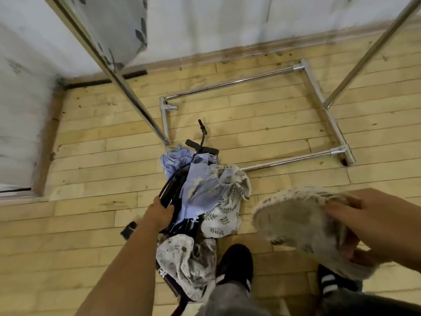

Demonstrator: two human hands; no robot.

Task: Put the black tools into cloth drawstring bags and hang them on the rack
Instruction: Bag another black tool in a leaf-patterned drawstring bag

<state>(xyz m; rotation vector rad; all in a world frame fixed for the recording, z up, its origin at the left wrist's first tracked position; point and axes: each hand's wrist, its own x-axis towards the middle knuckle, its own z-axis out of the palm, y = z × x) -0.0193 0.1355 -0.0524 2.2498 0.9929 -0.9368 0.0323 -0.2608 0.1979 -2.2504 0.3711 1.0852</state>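
Black tool: a long black tool of thin bars with a curved hose [169,190] lies tilted in a heap of cloth on the floor, near the foot of the rack's left upright.
Left hands' side: the left hand [159,212] reaches down, its fingers curled round the lower bars of the black tool.
Second tool: a black T-shaped handle with a thin stem [201,148] sticks out at the far end of the heap.
Held bag: a beige cloth bag with a faint leaf print and a frayed rim [293,217] is held up off the floor, its mouth gaping; motion blur hides any drawstring.
Right hands' side: the right hand [364,215] pinches the bag's rim, fingers on top and thumb underneath, well apart from the left hand.
Heap: a pale blue cloth [200,185] drapes over the tool, a white leaf-print bag [224,213] lies just beside it, and a grey-speckled bag [180,256] lies nearest the feet.
Rack: a chrome tube rack [237,82] stands on the floor, with a leaf-print cloth [118,26] hanging high by its left upright.
Floor: pale wooden planks [91,156] carry everything.
Feet: two black shoes with white stripes [237,263] stand beside the heap.
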